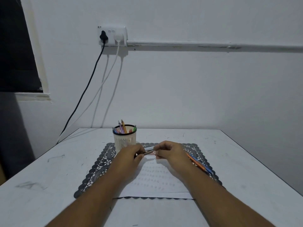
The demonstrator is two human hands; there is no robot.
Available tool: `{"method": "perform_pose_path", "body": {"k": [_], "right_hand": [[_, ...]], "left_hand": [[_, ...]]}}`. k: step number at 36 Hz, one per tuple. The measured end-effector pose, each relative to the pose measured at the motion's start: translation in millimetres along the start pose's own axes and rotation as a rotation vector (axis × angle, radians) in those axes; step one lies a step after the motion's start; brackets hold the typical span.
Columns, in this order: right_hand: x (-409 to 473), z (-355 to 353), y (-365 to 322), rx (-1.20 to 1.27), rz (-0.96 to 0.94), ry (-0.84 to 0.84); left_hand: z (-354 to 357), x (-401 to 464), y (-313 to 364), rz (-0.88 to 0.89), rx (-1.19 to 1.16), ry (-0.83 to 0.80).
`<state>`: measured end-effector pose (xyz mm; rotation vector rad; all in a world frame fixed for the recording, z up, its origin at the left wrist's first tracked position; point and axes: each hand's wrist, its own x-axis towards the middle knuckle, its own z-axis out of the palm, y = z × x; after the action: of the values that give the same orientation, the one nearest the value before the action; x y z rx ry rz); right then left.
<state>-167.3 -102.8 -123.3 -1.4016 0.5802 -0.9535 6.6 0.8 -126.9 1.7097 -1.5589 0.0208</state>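
Both bare forearms enter from bottom edge, head cam, and converge mid-frame. Left hand (131, 155) has fingers curled round one end of a slim dark-and-silver pen (148, 152). Right hand (170, 152) pinches the other end w/ thumb + fingertips, rest of its fingers curled. So both hands grip the same pen, and the knuckles are near each other but apart. The pen is held roughly level, just above the far edge of a white sheet of paper w/ rows of faint marks (155, 179). A small pinkish bit shows right under the pen; can't tell what it is.

The paper lies on a dark grey lace-pattern plastic placemat (91, 176), which sits on a scuffed white rectangular table (49, 177). The sheet's near edge overhangs the mat's near edge.

A cream slotted plastic pen cup w/ dark rim (125, 142) stands upright on the mat's far-left corner, just beyond the left hand. Several coloured pens (123, 127) stick out of it: purple, orange, blue, green. An orange pen and blue pen (199, 165) lie side by side on the mat's right part, partly hidden by the right wrist.

Bkgd: white wall, white socket plate (112, 36) w/ a black plug + white plug. A black cable (85, 89) and white cables (106, 76) hang down to the table's left. A white conduit pipe (213, 45) runs rightward from the plate. A dark window opening (14, 46) is far left.
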Motion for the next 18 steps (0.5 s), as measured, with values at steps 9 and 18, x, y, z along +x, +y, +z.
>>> {"method": "perform_pose_path", "body": {"k": [9,18], "right_hand": [[-0.2,-1.5,-2.5,0.044,-0.027,0.02],[-2.9,0.9,-3.4,0.05,-0.048,0.006]], "left_hand": [[-0.5,2.1,-1.0,0.018,-0.006,-0.009],[-1.1,3.0,-2.3,0.044,-0.03,-0.036]]}}
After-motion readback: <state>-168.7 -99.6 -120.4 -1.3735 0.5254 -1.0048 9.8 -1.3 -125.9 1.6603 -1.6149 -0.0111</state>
